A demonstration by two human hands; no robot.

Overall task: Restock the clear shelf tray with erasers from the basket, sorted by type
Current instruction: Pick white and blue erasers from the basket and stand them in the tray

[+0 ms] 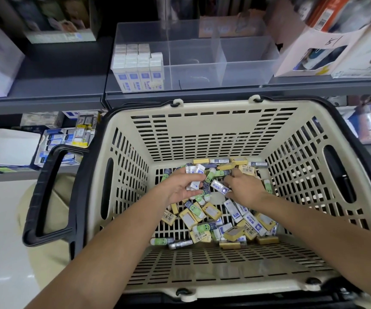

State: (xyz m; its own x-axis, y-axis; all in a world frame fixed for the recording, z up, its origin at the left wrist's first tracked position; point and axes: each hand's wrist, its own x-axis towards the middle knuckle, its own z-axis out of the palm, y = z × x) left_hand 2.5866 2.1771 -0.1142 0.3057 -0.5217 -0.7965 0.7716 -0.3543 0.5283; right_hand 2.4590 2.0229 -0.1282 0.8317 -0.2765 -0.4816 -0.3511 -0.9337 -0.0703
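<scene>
Inside the basket [202, 130], white-blue erasers [194, 185] are held in the curled left hand [179, 188]; another is pinched by the right hand [244, 189]. The clear tray [224, 72] is set beyond the basket. Some could be spilled from the overfilled left hand.

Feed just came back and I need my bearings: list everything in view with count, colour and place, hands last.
clear tray: one, transparent, on the grey shelf.
stacked erasers: many, white-blue, tray's left compartment.
basket: one, cream with black handles, below the shelf.
loose erasers: many, white-blue, green, yellow, basket floor.
boxed stationery: several, mixed colours, neighbouring shelves.
left hand: one, inside basket, grips held erasers, several, white-blue.
right hand: one, inside basket, fingers at a single eraser, white-blue; grip unclear.
</scene>
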